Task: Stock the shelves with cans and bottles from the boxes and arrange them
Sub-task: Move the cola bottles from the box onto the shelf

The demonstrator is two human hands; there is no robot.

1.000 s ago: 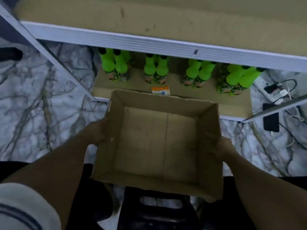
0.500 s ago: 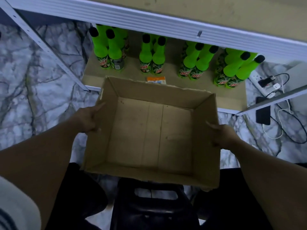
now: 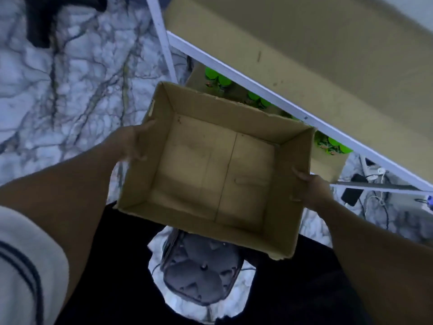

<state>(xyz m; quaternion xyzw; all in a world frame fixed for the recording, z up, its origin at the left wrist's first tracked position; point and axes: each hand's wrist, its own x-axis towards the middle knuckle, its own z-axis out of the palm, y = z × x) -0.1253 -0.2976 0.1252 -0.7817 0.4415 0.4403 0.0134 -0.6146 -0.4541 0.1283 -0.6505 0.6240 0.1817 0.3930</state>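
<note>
Marble floor (image 3: 70, 95), both hands' grip on box (image 3: 210, 174) sides

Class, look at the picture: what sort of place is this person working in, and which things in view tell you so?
Probably a shop stockroom or storage corner: metal shelving stocked with green bottles, an emptied cardboard box held in both hands, and a marble-patterned floor.

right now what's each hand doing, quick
Left hand: holding the left wall of the empty cardboard box.
Right hand: holding the box's right wall, thumb over the rim.
</note>
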